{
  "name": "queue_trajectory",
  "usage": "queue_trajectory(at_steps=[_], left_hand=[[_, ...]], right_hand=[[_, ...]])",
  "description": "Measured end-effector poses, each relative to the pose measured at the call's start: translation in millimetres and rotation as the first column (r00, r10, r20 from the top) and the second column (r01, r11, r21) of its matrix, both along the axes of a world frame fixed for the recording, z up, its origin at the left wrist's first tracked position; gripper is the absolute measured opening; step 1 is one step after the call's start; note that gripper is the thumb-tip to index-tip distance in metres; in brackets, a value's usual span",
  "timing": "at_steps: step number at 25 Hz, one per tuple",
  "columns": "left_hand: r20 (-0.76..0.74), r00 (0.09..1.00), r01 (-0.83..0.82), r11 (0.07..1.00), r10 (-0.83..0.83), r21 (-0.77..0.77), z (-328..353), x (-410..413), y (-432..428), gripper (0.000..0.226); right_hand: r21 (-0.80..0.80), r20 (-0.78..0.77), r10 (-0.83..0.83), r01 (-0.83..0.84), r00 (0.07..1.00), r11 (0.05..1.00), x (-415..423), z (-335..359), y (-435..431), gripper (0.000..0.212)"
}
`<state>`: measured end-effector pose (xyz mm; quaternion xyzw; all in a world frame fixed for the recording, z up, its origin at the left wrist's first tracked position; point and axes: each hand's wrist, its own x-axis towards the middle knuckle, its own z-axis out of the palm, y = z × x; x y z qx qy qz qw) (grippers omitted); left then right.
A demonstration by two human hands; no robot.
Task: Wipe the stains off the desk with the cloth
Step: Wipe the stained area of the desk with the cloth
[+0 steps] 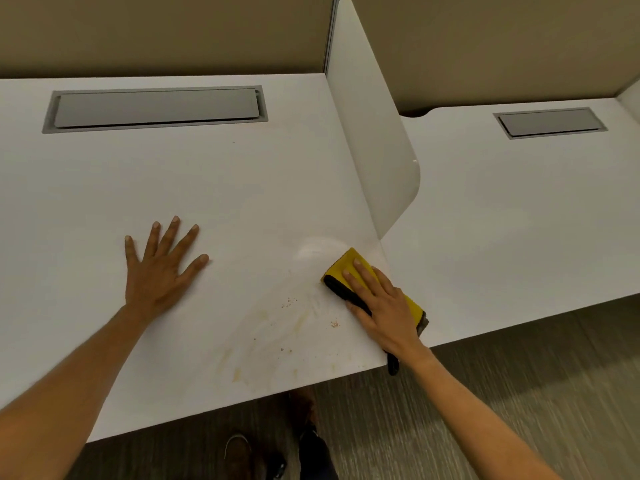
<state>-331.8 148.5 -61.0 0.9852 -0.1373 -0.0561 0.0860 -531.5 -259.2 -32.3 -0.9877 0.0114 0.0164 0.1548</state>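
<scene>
Fingers (360, 277) of right hand (384, 306) lie flat, slightly spread, pressing yellow cloth (341, 268) onto white desk (242, 188) near its right edge. Left hand (157, 268) splayed flat at left. Brownish stains (294, 320) near front edge.

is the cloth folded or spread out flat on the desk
Folded. The yellow cloth lies as a thick compact pad under the right hand, with a dark layer showing along its left edge.
</scene>
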Motion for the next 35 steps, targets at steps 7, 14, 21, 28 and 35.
queue_trajectory(at_steps=[7, 14, 21, 28, 35], left_hand=[[0.015, 1.000, 0.003, 1.000, -0.003, -0.011, -1.5, 0.1, -1.4, 0.067], [0.009, 1.000, 0.008, 1.000, -0.008, -0.011, 1.6, -0.7, -1.9, 0.069], [0.002, 1.000, 0.018, 1.000, -0.018, -0.021, 5.1, -1.1, -1.4, 0.071], [-0.007, 1.000, 0.012, 1.000, -0.012, -0.020, 6.5, -0.6, -2.5, 0.071], [-0.003, 1.000, 0.014, 1.000, -0.014, -0.018, 6.3, -1.0, -2.4, 0.072]], right_hand=[[0.035, -0.015, -0.238, 0.238, 0.971, 0.971, -23.4, 0.5, 55.2, 0.062], [0.030, -0.055, -0.423, 0.425, 0.905, 0.905, -24.6, 3.3, 114.2, 0.063], [0.008, -0.135, -0.352, 0.356, 0.926, 0.934, -24.0, 4.6, 115.1, 0.075], [0.075, 0.017, -0.041, 0.040, 0.999, 0.996, -15.1, -4.2, 83.5, 0.070], [0.098, 0.038, -0.107, 0.103, 0.994, 0.990, -19.1, -7.7, 112.1, 0.067]])
